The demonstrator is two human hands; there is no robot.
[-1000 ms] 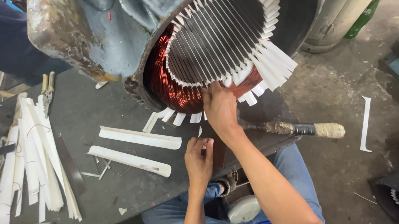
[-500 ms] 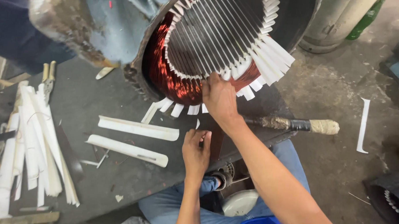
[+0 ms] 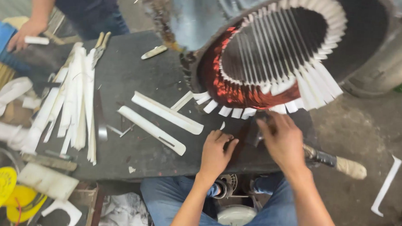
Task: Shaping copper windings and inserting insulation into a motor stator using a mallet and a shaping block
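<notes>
A large motor stator (image 3: 274, 62) lies on its side on the dark bench (image 3: 135, 75), with copper windings (image 3: 230, 89) and white insulation strips (image 3: 313, 88) fanning out of its slots. My right hand (image 3: 282, 140) hovers just below the stator's lower rim, fingers spread, over the shaft of a tool with a cloth-wrapped handle (image 3: 348, 167). My left hand (image 3: 215, 153) rests on the bench edge with its fingers loosely bent and holds nothing visible. Two long white strips (image 3: 165, 118) lie left of my left hand.
A bundle of white strips (image 3: 74, 99) lies across the left of the bench. Another person's hand (image 3: 23, 35) holds a small white piece at the top left. Yellow spools (image 3: 0, 190) sit at the lower left. A white strip (image 3: 385, 186) lies on the concrete floor at right.
My right hand has come down from the stator's lower windings to the bench by the tool. My left hand stays at the bench edge. The view has swung left, showing another person.
</notes>
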